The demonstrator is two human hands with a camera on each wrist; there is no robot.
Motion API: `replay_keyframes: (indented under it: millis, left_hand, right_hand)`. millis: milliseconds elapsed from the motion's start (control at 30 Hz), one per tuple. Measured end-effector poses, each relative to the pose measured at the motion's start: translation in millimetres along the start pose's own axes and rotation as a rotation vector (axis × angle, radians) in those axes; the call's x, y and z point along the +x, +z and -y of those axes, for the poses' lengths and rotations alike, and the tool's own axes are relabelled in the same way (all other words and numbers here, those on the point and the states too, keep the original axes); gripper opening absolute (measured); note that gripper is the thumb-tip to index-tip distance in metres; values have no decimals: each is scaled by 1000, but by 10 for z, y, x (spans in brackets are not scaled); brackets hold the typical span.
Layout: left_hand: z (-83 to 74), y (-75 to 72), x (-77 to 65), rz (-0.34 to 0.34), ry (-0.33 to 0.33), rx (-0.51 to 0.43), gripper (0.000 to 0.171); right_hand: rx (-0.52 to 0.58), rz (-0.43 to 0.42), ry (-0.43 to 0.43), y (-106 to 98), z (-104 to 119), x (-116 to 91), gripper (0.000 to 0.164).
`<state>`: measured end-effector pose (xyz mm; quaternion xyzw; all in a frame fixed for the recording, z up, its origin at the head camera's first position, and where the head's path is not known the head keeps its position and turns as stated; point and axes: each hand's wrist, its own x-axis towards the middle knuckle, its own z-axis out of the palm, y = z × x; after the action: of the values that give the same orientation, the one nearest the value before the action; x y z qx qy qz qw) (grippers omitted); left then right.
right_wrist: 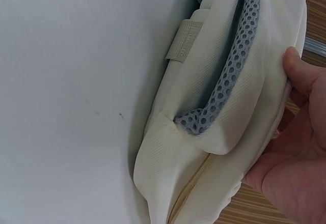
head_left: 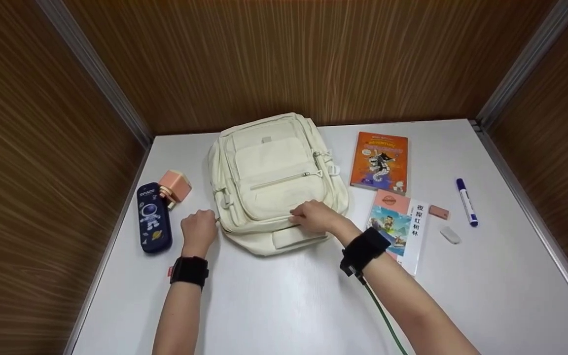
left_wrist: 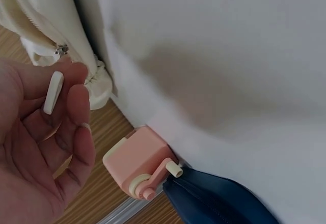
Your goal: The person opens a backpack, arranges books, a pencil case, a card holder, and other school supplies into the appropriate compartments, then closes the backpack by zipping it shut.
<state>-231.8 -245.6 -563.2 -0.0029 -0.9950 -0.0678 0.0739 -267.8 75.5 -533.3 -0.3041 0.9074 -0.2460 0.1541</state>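
A cream backpack [head_left: 279, 162] lies on the white table, its zipped front pockets facing up. At its lower left corner, my left hand [head_left: 198, 230] pinches a zipper pull [left_wrist: 53, 92]; the pale tab pokes out between thumb and curled fingers, close below the metal slider [left_wrist: 61, 50]. Part of the zipper's teeth shows along the bag's side. My right hand [head_left: 313, 217] grips the bag's lower edge near the right corner. In the right wrist view its thumb presses one face of the fabric and the other fingers are partly hidden behind the edge.
Left of the bag lie a navy astronaut pencil case [head_left: 153, 217] and a pink crank pencil sharpener [head_left: 175, 186]. To the right are an orange book [head_left: 380, 160], a second book [head_left: 397, 222] partly under my right forearm, a pink eraser [head_left: 439, 212], a white eraser [head_left: 450, 235] and a blue marker [head_left: 467, 202].
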Motion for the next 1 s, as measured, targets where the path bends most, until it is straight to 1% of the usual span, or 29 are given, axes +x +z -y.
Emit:
replay_keyframes:
  millis: [67, 200, 300, 367, 433, 533, 667, 800, 900, 1000]
  left_hand:
    - [18, 32, 58, -11, -8, 14, 14]
    - [42, 100, 167, -61, -37, 11, 16]
    - [46, 146, 235, -95, -88, -8, 19]
    - [41, 171, 278, -105, -131, -27, 21]
    - [29, 189, 316, -103, -176, -50, 22]
    - [13, 213, 364, -78, -228, -72, 24]
    - [9, 232, 414, -52, -271, -92, 25]
    - [25, 245, 439, -64, -281, -125, 25]
    - [50, 255, 432, -68, -260, -141, 25]
    - [46, 243, 412, -47, -233, -152, 25]
  right_hand:
    - [2, 5, -2, 1, -6, -4, 29]
    - [-3, 16, -17, -10, -10, -6, 28]
    - [-11, 17, -34, -20, -4, -3, 27]
    - [-14, 14, -38, -20, -1, -2, 27]
    - [-15, 12, -38, -15, 2, -4, 27]
    - [-13, 10, -34, -4, 5, -5, 26]
    - [-9, 9, -20, -4, 10, -1, 26]
    - [-14, 1, -21, -3, 1, 2, 26]
    - [-20, -3, -32, 6, -7, -2, 27]
    - [-28, 2, -26, 12, -18, -15, 29]
